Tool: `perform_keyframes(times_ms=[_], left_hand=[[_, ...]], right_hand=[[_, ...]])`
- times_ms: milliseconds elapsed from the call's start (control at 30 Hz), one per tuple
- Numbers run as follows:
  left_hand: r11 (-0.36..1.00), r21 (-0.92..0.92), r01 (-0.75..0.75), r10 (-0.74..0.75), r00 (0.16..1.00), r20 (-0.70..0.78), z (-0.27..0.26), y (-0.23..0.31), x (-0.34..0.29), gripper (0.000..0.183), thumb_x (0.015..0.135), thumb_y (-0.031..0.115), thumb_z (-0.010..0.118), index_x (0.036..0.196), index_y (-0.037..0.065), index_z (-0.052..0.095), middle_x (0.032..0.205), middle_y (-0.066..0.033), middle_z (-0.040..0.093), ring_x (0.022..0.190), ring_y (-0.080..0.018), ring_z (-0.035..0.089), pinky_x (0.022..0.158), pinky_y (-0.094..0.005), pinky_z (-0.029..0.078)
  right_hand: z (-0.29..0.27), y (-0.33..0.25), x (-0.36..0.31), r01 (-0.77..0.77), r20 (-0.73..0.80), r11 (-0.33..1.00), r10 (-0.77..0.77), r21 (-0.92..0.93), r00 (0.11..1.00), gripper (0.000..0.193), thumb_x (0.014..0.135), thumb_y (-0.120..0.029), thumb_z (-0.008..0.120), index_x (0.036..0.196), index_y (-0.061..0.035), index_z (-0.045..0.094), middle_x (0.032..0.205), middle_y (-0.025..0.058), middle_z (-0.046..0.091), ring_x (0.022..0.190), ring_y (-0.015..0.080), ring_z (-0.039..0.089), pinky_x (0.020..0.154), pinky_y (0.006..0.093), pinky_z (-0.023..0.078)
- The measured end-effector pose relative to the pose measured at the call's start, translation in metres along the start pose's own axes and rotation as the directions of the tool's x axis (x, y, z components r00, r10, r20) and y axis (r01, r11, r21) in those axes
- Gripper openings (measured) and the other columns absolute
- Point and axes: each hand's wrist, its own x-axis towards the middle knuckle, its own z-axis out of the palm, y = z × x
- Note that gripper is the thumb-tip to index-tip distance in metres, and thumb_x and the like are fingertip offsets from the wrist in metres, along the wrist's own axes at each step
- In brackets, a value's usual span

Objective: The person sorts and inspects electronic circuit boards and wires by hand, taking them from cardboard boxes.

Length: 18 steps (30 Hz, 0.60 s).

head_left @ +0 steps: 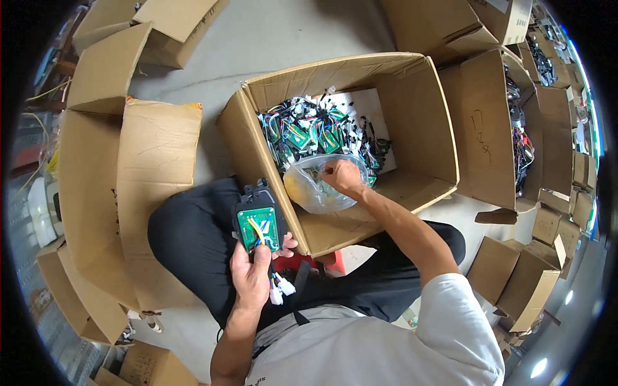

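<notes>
My left hand is closed round a black plastic housing with a green circuit board in it, held above my thigh beside the big carton. My thumb presses near the board's lower edge. Short wires with white connectors hang below that hand. My right hand reaches into a clear plastic bag inside the carton. Its fingers are bent together at the bag's mouth, and whatever they pinch is too small to make out. Behind the bag lies a heap of green circuit boards with coloured wires and white connectors.
The open cardboard carton stands before my knees, its walls rising around the boards. Another open carton is at the left. On the right, a carton sits near a bundle of cables. Smaller boxes stand at the lower right.
</notes>
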Motion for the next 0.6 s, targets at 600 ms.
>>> perform_keyframes(times_ms=[600], left_hand=[[0.981,-0.087,0.175,-0.171,0.984,0.049,0.026,-0.019,-0.009,0.045,0.102,0.034,0.057,0.127,-0.003,0.052,0.111,-0.022,0.068,0.093,-0.0286,0.07,0.077,-0.038,0.058]], right_hand=[[0.081,0.04,0.049,0.421,0.072,0.847,-0.421,-0.325,0.904,0.016,0.086,-0.013,0.059,0.089,-0.0087,0.075,0.097,0.0166,0.072,0.086,0.0311,0.073,0.07,0.0438,0.058]])
